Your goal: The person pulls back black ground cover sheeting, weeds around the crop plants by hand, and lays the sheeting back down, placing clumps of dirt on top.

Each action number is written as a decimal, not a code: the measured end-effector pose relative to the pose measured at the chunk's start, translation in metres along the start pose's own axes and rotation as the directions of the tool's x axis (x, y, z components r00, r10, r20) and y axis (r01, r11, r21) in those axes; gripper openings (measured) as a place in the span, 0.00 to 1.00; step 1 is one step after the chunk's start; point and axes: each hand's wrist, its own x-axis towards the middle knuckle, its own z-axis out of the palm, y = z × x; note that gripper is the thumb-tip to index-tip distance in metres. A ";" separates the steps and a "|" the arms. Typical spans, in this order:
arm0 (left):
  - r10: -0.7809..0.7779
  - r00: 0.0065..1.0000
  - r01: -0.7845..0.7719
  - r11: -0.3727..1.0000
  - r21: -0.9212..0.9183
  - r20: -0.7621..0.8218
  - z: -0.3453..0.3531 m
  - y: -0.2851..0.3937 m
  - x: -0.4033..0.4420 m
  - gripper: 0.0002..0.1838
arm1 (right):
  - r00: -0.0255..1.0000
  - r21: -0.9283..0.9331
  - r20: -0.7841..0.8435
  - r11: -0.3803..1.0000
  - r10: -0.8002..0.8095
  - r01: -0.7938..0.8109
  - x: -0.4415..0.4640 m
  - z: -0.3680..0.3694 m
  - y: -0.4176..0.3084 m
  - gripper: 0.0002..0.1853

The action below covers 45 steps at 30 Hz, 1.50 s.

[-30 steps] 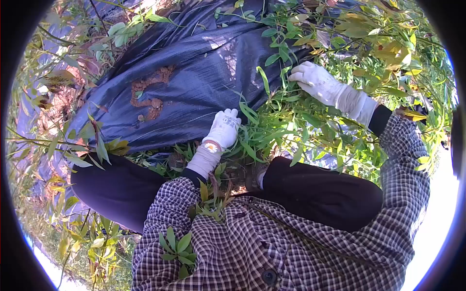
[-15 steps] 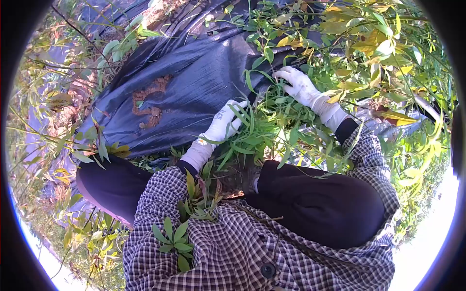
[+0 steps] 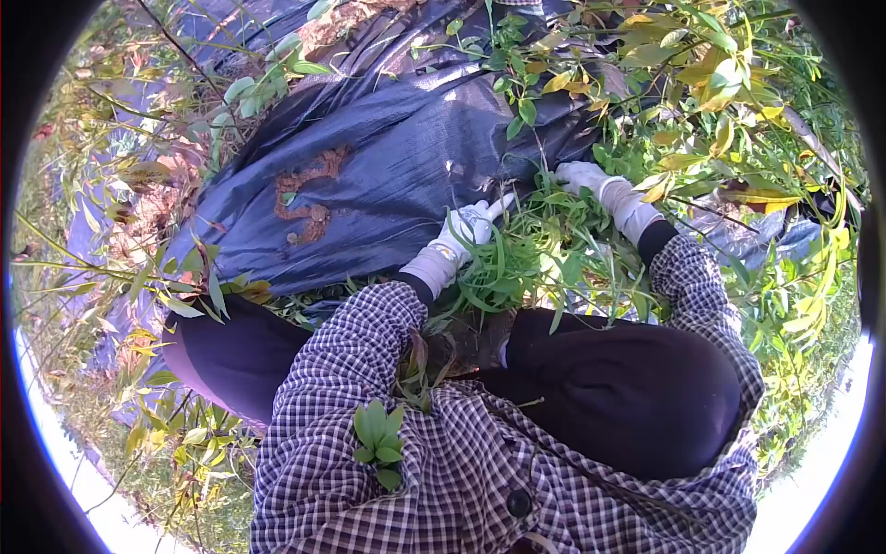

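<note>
My left hand (image 3: 467,231), in a white glove, is at the edge of a dark plastic ground sheet (image 3: 388,166). One finger points out to the right, and the others curl around green weeds (image 3: 503,272) with long narrow leaves. Beyond it on the right, my right hand (image 3: 585,177), also gloved in white, reaches down into the weeds beside the sheet. Its fingers are bent in among the stems, and their tips are partly hidden by leaves.
Reddish soil (image 3: 314,198) lies on the sheet. Yellowing leafy branches (image 3: 715,88) overhang the right side, and thin branches (image 3: 180,46) cross the upper left. My bent knees (image 3: 628,392) frame the near ground. A leafy sprig (image 3: 378,443) rests on my checked sleeve.
My left hand has moved right, nearer the right hand, with one finger now stretched out. My right hand has moved lower and its fingers have bent in among the weeds.
</note>
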 end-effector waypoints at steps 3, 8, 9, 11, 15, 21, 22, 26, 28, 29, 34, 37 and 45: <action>-0.098 0.985 0.103 0.994 -0.034 0.143 -0.017 0.005 0.001 0.38 | 0.996 0.038 0.047 0.996 0.077 -0.079 0.019 0.023 0.018 0.21; -0.060 0.993 0.065 0.997 -0.042 0.099 0.001 -0.008 0.002 0.42 | 0.996 0.033 -0.003 0.996 0.088 -0.088 0.006 0.004 -0.007 0.19; -0.070 0.993 0.073 0.997 -0.032 0.098 0.003 -0.008 0.002 0.42 | 0.990 0.062 0.018 0.988 0.140 -0.141 0.001 -0.004 -0.018 0.19; -0.094 0.992 0.095 0.995 -0.007 0.089 -0.001 -0.006 0.002 0.41 | 0.994 0.073 -0.003 0.991 0.114 -0.113 0.000 -0.004 -0.018 0.17; -0.083 0.990 0.084 0.997 0.003 0.113 0.001 -0.004 0.002 0.43 | 0.996 0.060 -0.046 0.996 0.074 -0.071 -0.005 -0.001 -0.016 0.18; -0.059 0.997 0.062 0.997 -0.056 0.046 -0.004 -0.005 -0.005 0.40 | 0.998 0.003 -0.031 0.999 0.049 -0.049 0.005 0.005 -0.011 0.22; -0.048 0.998 0.051 0.997 -0.062 0.043 -0.002 -0.006 -0.004 0.44 | 0.998 0.015 -0.029 0.999 0.047 -0.047 0.005 0.007 -0.007 0.22; -0.050 0.999 0.051 0.996 -0.067 0.015 0.010 -0.013 0.003 0.40 | 0.998 0.029 -0.043 0.999 0.047 -0.046 0.010 0.011 0.001 0.22; -0.085 0.994 0.090 0.994 -0.062 0.075 0.007 -0.010 0.006 0.36 | 0.998 0.044 -0.042 0.998 0.053 -0.052 0.009 0.008 -0.001 0.22; -0.102 0.989 0.109 0.992 -0.059 0.104 0.005 -0.009 0.008 0.34 | 0.998 0.057 -0.043 0.997 0.056 -0.053 0.008 0.006 -0.001 0.22; -0.109 0.991 0.111 0.994 -0.015 0.071 0.011 -0.012 0.013 0.37 | 0.996 0.144 -0.030 0.987 0.081 -0.076 0.009 0.005 -0.001 0.22; -0.031 0.998 0.024 0.993 -0.114 -0.063 0.019 -0.020 0.012 0.32 | 0.991 0.149 -0.105 0.987 0.080 -0.064 0.010 0.011 0.002 0.25; 0.162 0.860 -0.205 0.978 -0.036 -0.484 -0.002 -0.006 0.024 0.26 | 0.983 0.158 -0.177 0.987 0.055 -0.027 0.005 0.010 0.004 0.24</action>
